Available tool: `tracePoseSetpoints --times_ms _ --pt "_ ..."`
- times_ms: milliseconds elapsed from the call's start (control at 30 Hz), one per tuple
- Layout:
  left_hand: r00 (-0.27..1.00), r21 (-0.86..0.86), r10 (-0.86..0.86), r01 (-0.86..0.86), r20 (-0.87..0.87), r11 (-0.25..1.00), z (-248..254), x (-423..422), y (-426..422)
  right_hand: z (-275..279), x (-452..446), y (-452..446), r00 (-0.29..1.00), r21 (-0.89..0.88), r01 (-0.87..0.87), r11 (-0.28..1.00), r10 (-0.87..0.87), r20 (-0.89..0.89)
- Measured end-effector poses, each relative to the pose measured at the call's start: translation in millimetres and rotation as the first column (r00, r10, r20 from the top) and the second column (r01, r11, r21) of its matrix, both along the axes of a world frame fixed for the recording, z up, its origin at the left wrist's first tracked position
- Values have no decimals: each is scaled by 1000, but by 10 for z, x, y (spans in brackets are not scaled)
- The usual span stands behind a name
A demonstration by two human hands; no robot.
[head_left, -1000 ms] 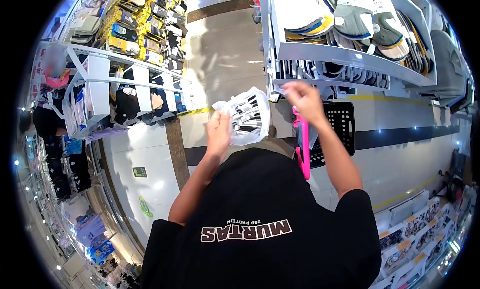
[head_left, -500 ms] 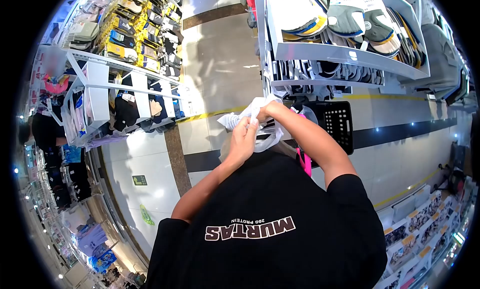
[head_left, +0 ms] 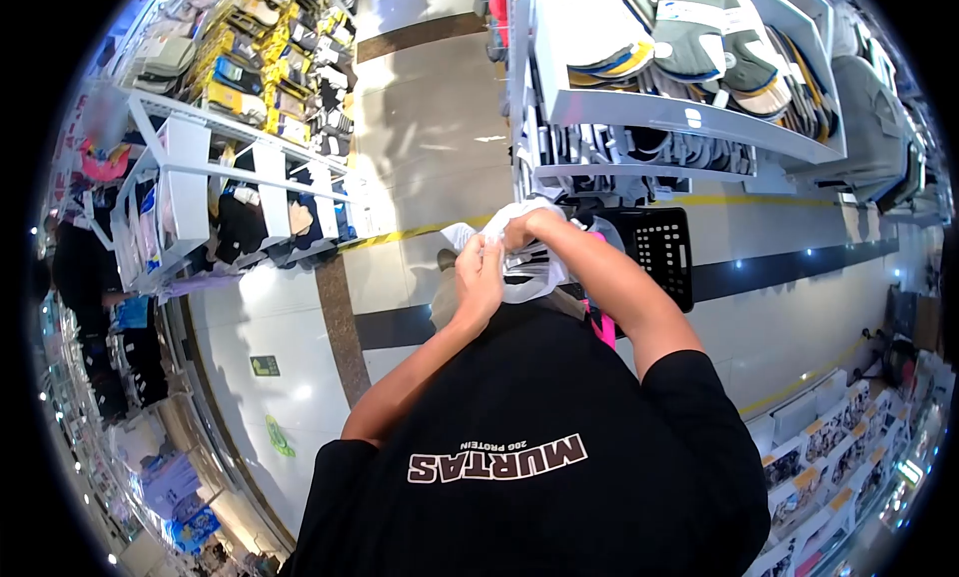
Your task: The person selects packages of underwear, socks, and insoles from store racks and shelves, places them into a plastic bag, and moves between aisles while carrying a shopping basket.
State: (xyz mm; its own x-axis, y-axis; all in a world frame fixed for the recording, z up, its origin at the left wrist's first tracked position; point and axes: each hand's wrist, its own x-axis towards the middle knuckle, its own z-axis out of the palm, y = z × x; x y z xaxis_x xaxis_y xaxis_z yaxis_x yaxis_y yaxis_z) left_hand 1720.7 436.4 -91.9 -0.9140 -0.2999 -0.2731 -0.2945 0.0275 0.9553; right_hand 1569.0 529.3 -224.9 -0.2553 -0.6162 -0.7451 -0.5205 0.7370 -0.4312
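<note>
A white, see-through plastic bag (head_left: 534, 287) hangs in front of my black shirt, with dark-and-white striped contents showing through its side. My left hand (head_left: 481, 282) pinches the bag's upper left edge between thumb and fingers. Close beside it, my right hand (head_left: 527, 229) is closed on the bag's gathered top, its fingertips partly hidden by plastic. Something bright pink (head_left: 603, 327), perhaps a strap, shows beneath my right forearm.
A black basket (head_left: 682, 267) with a slotted side is just right of my hands. Ahead stands a white display bin (head_left: 689, 112) with packaged socks (head_left: 689, 37). Sock racks (head_left: 245, 77) line the left side. Tiled floor (head_left: 430, 127) runs between them.
My right hand and the bag's top have shifted slightly left and down, and the bag's striped side shows more widely. The surroundings have shifted slightly left in view.
</note>
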Motion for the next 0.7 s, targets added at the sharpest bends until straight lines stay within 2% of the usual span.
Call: tracePoseSetpoints --times_ms 100,200,233,333,367,433,567,600,633,700 --pt "999 7 -17 17 -28 1000 -8 26 14 142 110 55 995 -49 12 999 -17 -98" --pt "1000 103 17 -15 -12 995 -1 20 25 254 202 91 976 -100 11 995 -33 -216" --pt "999 80 15 -11 -46 997 11 12 16 277 251 79 967 -110 10 994 -38 -251" --pt "1000 92 23 -23 3 995 19 -9 -20 413 360 134 905 -232 185 955 -258 -339" --pt "999 98 41 -41 1 994 9 -33 -39 486 379 182 898 -311 171 935 -278 -341" --pt "996 105 84 -84 6 991 -44 -63 -99 697 441 296 890 -464 137 875 -314 -331" --pt "989 98 125 -133 84 986 -107 -81 -197 1082 563 689 834 -758 112 642 -475 -279" --pt "986 92 140 -148 88 985 -115 -75 -203 1164 585 820 819 -809 71 584 -497 -287" --pt "985 87 152 -160 86 983 -120 -96 -206 1287 637 915 812 -839 104 534 -532 -238" --pt "982 86 173 -179 79 980 -146 -126 -229 1443 752 1112 781 -854 95 511 -570 -254"
